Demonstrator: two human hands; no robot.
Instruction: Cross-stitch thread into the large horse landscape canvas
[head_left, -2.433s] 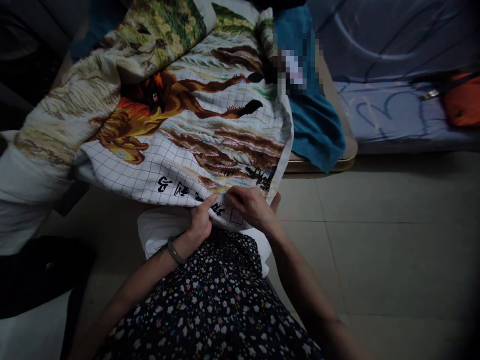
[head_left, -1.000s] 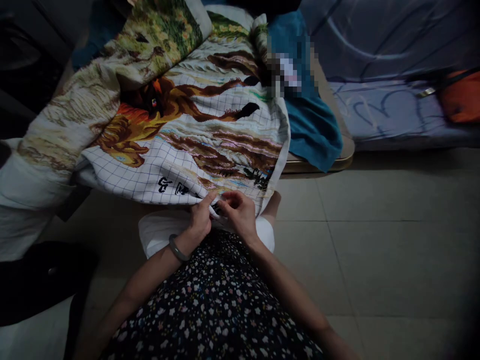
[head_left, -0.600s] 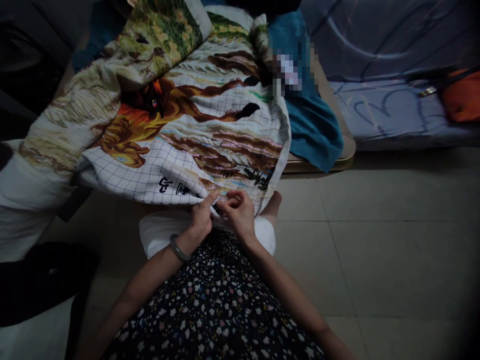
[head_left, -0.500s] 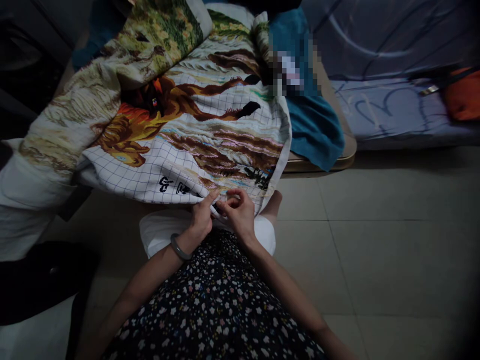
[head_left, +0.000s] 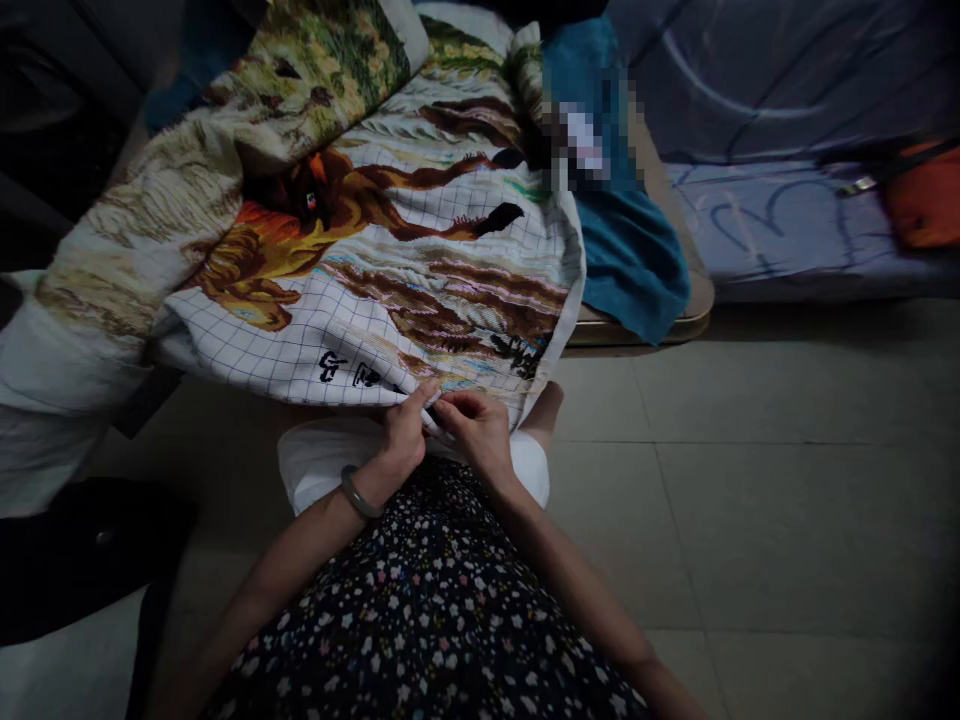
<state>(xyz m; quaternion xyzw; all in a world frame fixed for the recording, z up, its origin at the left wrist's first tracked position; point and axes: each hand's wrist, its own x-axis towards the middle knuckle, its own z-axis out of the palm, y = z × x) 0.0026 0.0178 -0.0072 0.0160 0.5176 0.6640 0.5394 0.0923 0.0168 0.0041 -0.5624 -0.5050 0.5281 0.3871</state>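
Note:
A large cross-stitch cloth [head_left: 465, 290], white with a blue grid and stitched brown horses, spreads from the table down to my lap. My left hand [head_left: 405, 437] grips its near edge, thumb on top, beside some black stitched characters [head_left: 328, 367]. Close by on the right, my right hand [head_left: 484, 435] is closed, thumb and forefinger pinched together at the folded edge. Whatever lies between those fingertips is too small to make out. A grey bangle [head_left: 361, 493] circles my left wrist.
Under the cloth is a low table [head_left: 697, 290] with a teal cloth [head_left: 630, 260] hanging over its corner. The rolled part of the stitched cloth [head_left: 142, 210] hangs off to the left. A patterned sofa [head_left: 757, 215] with an orange item [head_left: 930, 195] stands at right, beyond the tiled floor [head_left: 765, 520].
The fingers of my right hand have drawn closer together and lower against the cloth edge. My left hand keeps its hold in the same place.

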